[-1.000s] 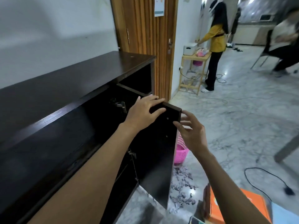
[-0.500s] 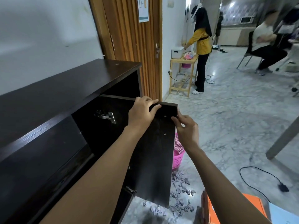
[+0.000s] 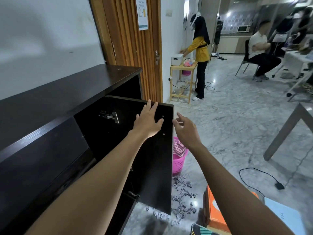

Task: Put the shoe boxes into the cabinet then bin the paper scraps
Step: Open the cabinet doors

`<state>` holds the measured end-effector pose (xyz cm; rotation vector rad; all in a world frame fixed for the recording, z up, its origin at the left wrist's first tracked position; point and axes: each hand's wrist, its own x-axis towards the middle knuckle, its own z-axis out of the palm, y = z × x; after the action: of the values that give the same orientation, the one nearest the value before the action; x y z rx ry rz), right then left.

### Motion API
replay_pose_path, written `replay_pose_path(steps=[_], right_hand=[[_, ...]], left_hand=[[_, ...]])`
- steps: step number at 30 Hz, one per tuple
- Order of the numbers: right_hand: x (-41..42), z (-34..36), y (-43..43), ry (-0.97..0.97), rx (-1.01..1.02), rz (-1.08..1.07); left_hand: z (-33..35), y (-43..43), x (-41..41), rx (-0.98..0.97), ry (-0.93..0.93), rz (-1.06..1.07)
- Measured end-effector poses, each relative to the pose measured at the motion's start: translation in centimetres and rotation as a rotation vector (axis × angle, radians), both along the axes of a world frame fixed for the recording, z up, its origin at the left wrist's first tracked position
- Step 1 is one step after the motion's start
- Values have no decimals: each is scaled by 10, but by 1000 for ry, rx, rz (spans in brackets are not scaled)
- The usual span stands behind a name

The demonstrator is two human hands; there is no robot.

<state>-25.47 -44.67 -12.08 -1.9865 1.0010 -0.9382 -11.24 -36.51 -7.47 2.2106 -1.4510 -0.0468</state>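
The open cabinet door (image 3: 152, 160) blocks the way to the pink basket (image 3: 179, 156) and scraps (image 3: 183, 185) behind it.

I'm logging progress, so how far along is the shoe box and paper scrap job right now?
Barely started. The cabinet door stands open, left hand flat on it, right hand open beside its edge. The orange shoe box sits on the floor; paper scraps lie scattered beside the pink basket.

Grey marbled floor (image 3: 237, 126) gleams under ceiling light; a white wall (image 3: 42, 39) meets a slatted wooden door (image 3: 133, 53), beside a small wooden stand (image 3: 183, 82).
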Motion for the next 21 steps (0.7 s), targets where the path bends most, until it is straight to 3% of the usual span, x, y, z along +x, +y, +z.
replay_pose_path(steps=[9, 21], right_hand=[[-119, -30, 85, -32, 39, -101], [-283, -109, 142, 194, 166, -239]], left_hand=[[-39, 72, -94, 96, 211, -208], [-124, 110, -213, 165, 494, -301]])
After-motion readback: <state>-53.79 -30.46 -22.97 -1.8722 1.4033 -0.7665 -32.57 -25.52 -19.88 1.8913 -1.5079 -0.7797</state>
